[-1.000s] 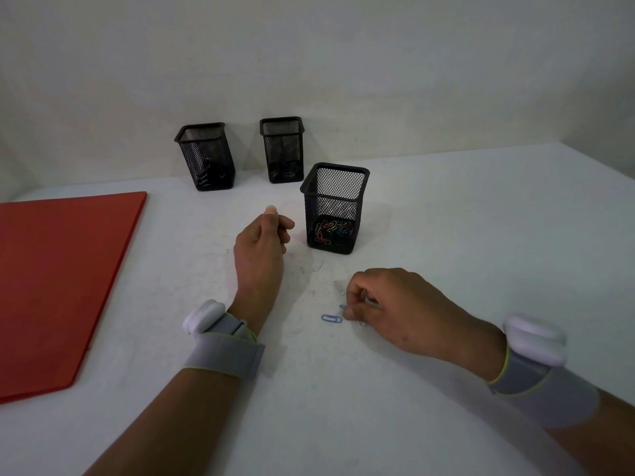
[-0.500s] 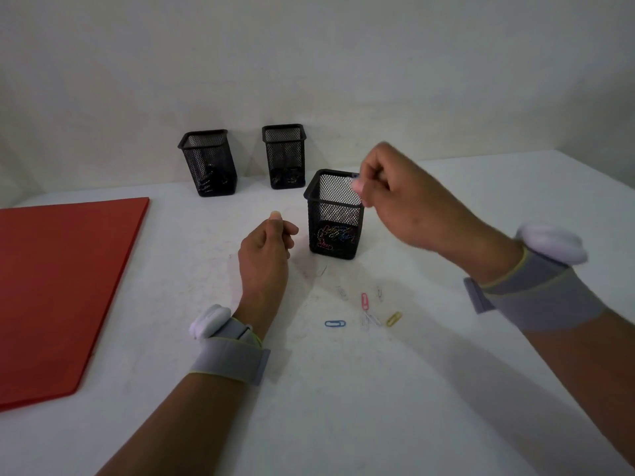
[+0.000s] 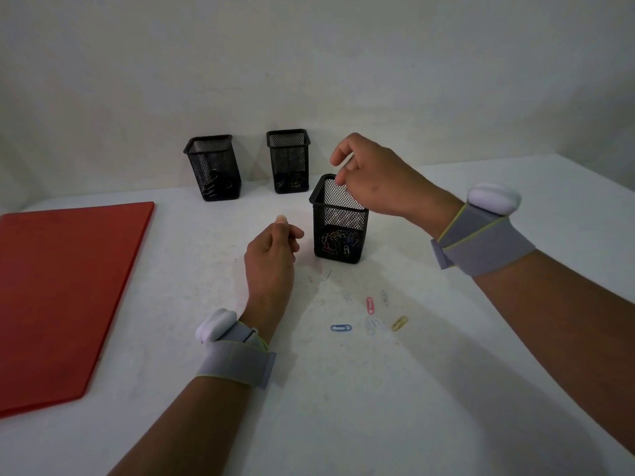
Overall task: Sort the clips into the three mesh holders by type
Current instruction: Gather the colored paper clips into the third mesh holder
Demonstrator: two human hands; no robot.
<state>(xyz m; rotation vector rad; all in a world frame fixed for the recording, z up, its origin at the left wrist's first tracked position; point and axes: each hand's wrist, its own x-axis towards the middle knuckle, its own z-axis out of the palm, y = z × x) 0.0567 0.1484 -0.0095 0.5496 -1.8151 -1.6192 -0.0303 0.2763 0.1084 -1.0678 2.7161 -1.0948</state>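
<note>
1. Comparing this moment with half a second ago, I see the right hand point(image 3: 374, 182) has spread its thumb and forefinger over the mouth of the near mesh holder point(image 3: 338, 219). It was pinched shut then; now it is released, and I can see no clip in it.
2. I judge that the clip it carried has dropped into that holder, joining the coloured paper clips point(image 3: 338, 242) piled at its bottom. The fall itself is not visible.
3. The left hand point(image 3: 273, 250) rests on the bench point(image 3: 446, 389) just left of the holder, unmoved, loosely curled with the thumb raised; I cannot tell whether it holds anything.
4. Loose clips remain on the bench, near and right of the left wrist: a blue clip point(image 3: 341, 327), a pink clip point(image 3: 369, 305), a yellow clip point(image 3: 399, 322) and several pale ones.
5. The far-left holder point(image 3: 213, 168) and far-middle holder point(image 3: 288, 161) stand by the wall with dark contents I cannot identify.
6. A red mat point(image 3: 62, 297) lies at the left.
7. Judgement: sorting is well advanced, with only this small cluster left.
</note>
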